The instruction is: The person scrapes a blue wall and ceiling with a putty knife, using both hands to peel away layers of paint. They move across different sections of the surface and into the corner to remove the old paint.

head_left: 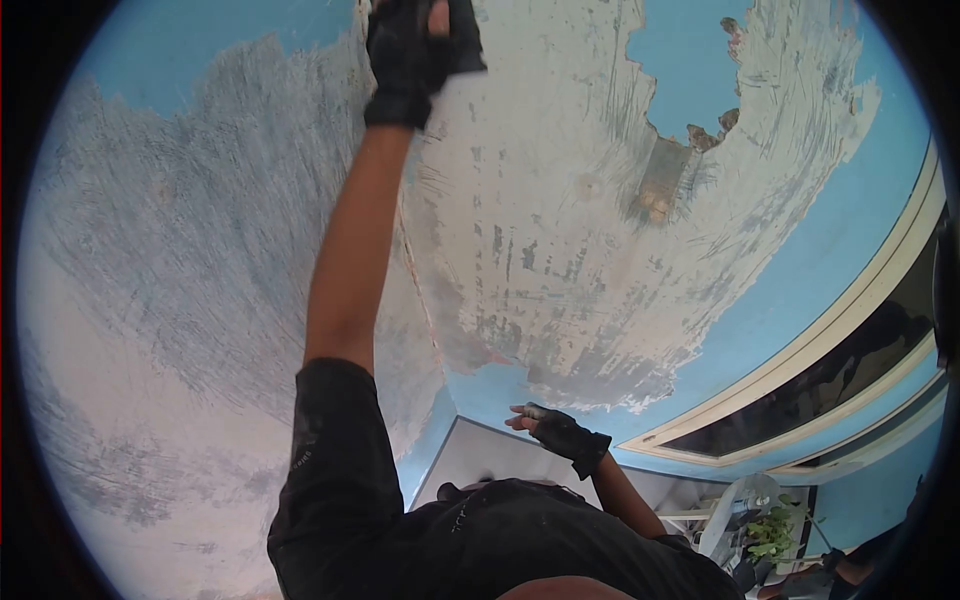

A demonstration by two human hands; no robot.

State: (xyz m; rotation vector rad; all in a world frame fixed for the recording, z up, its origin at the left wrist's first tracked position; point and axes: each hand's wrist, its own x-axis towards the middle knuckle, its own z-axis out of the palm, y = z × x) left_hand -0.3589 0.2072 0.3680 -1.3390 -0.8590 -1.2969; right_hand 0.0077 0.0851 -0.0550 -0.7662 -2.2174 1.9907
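My left hand (415, 62), in a black fingerless glove, is raised high at the top, near the corner line of the wall (560, 170). Its fingers are closed around something dark whose shape I cannot make out. Grey scratches and worn patches cover the wall around it, with blue paint at the edges. Lower down, my right hand (560, 434), gloved the same way, hangs in front of the foot of the wall. Its bare fingertips point left, partly spread, with whitish dust on them, and nothing shows between them.
A cream-framed window (820, 385) with dark glass runs along the right. A green plant (770, 535) and a pale rounded object (735, 515) stand at the lower right. Beside them, part of another person (850, 570) shows at the edge.
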